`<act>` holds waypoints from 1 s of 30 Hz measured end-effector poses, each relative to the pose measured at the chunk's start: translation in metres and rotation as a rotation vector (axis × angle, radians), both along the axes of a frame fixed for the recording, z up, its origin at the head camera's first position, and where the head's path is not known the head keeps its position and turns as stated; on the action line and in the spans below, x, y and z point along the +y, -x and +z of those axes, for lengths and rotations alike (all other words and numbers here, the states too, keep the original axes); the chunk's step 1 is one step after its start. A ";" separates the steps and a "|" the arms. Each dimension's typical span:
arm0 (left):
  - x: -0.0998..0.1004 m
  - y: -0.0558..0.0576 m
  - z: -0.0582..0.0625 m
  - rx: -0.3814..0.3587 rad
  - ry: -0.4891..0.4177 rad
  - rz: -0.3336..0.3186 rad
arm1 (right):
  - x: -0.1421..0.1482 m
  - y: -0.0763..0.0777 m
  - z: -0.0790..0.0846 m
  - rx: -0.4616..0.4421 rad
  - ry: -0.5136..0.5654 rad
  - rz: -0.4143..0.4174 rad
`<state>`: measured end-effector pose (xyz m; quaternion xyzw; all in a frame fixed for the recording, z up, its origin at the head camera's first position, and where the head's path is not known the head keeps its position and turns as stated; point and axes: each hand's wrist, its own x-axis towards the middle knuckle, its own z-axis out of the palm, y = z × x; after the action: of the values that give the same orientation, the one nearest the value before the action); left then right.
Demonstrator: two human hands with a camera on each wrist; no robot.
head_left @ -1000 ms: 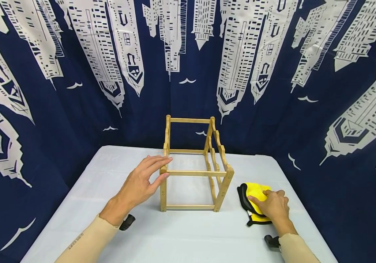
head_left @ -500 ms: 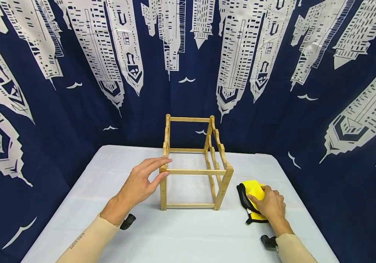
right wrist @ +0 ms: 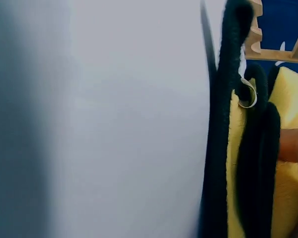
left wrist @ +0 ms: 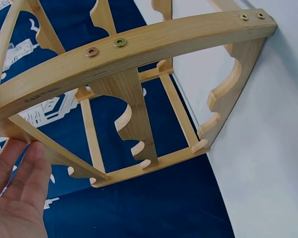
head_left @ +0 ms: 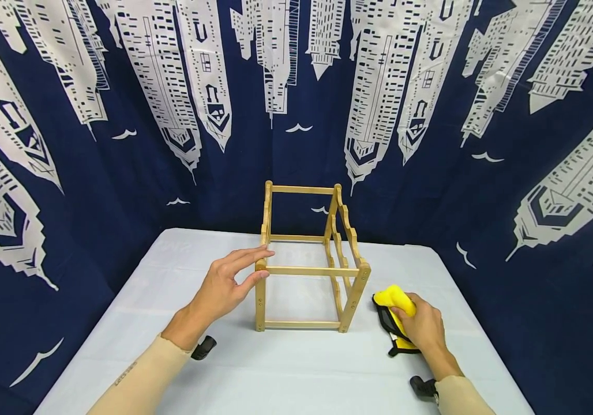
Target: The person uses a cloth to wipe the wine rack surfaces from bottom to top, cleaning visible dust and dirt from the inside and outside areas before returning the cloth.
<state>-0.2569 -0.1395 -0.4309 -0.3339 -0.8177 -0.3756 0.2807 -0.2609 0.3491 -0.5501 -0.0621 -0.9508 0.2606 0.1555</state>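
Currently, status:
Left hand [head_left: 224, 285]: fingers straight, touching near-left top corner of wooden rack [head_left: 309, 262].
Right hand [head_left: 423, 325]: gripping yellow cloth [head_left: 395, 297].
Rack: table [head_left: 296, 369] centre.
Cloth: right of rack.

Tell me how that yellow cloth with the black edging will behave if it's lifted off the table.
The yellow cloth looks soft: it bunches under the right hand, so it would probably droop. Its folded layers may fall open. It seems light and unlikely to slip.
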 end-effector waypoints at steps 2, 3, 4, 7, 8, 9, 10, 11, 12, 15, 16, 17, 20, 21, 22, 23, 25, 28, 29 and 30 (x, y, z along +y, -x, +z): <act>0.000 0.001 -0.001 -0.001 -0.005 -0.002 | 0.000 -0.003 -0.001 0.059 0.022 0.019; 0.000 0.001 -0.002 -0.002 -0.008 -0.003 | 0.000 -0.005 -0.002 0.097 0.026 0.031; 0.000 0.001 -0.003 0.002 -0.010 -0.002 | 0.000 -0.006 -0.002 0.139 0.029 0.046; -0.001 0.003 -0.005 0.012 -0.022 -0.003 | -0.003 -0.009 -0.001 0.275 0.032 0.081; -0.001 0.004 -0.005 0.013 -0.025 -0.005 | -0.004 -0.010 0.000 0.322 0.036 0.091; -0.001 0.004 -0.005 0.015 -0.026 -0.005 | -0.005 -0.012 0.001 0.370 0.044 0.101; -0.001 0.005 -0.006 0.014 -0.026 -0.006 | -0.007 -0.013 0.002 0.418 0.054 0.112; -0.001 0.005 -0.006 0.016 -0.029 -0.011 | -0.008 -0.015 0.004 0.462 0.063 0.127; -0.001 0.006 -0.005 0.010 -0.031 -0.014 | -0.010 -0.017 0.005 0.504 0.068 0.145; -0.002 0.005 -0.004 -0.014 -0.033 -0.019 | -0.014 -0.023 0.009 0.619 0.072 0.231; -0.002 0.005 -0.003 -0.024 -0.036 -0.021 | -0.015 -0.024 0.011 0.647 0.071 0.260; -0.002 0.005 -0.002 -0.031 -0.040 -0.023 | -0.016 -0.025 0.012 0.686 0.069 0.294; -0.003 0.004 -0.001 -0.054 -0.043 -0.024 | -0.020 -0.023 0.015 0.801 0.064 0.394; -0.003 0.004 0.000 -0.056 -0.044 -0.024 | -0.023 -0.023 0.017 0.834 0.058 0.422; -0.003 0.005 0.000 -0.054 -0.046 -0.025 | -0.026 -0.022 0.019 0.872 0.047 0.447; -0.003 0.005 0.000 -0.052 -0.048 -0.028 | -0.029 -0.022 0.021 0.912 0.028 0.470; -0.004 0.006 0.000 -0.053 -0.046 -0.031 | -0.037 -0.023 0.025 0.968 -0.008 0.509; -0.004 0.007 -0.002 -0.055 -0.043 -0.039 | -0.050 -0.026 0.033 1.063 -0.054 0.578; -0.004 0.008 -0.002 -0.061 -0.042 -0.038 | -0.054 -0.027 0.035 1.089 -0.068 0.606; -0.004 0.008 -0.002 -0.066 -0.040 -0.037 | -0.059 -0.027 0.038 1.113 -0.080 0.637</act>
<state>-0.2645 -0.1434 -0.4333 -0.3305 -0.8125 -0.4079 0.2533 -0.2338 0.2902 -0.5124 0.3740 -0.7086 0.2515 0.5429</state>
